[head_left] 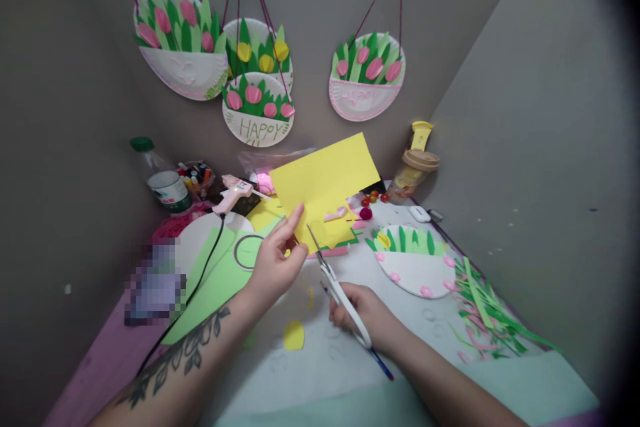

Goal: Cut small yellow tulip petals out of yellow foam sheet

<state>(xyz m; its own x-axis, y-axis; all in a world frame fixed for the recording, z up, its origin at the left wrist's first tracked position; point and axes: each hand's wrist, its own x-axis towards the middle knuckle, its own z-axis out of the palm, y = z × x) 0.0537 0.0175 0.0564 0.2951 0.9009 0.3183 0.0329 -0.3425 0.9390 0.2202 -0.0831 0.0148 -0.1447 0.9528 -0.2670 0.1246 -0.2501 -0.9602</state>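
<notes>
My left hand (277, 259) pinches the lower left edge of a sheet of yellow paper (325, 177), index finger stretched along it. In my right hand (367, 313) is a pair of white-handled scissors (350, 303); the blades are at the paper's lower edge, slightly parted. A thin blue pen or pencil (383, 365) also sticks out of the right hand, under the scissors. On the table below lies a cut yellow paper oval (294, 335). Right of the sheet rests a paper-plate basket (415, 270) with green paper leaves and one yellow tulip.
Left are green paper (200, 293), a tape roll (249, 252), a pink glue gun (235, 197) with a black cord, and a bottle (163, 177). A cup (414, 177) stands back right, paper strips (490, 313) lie right. Finished plate baskets (367, 100) hang on the wall.
</notes>
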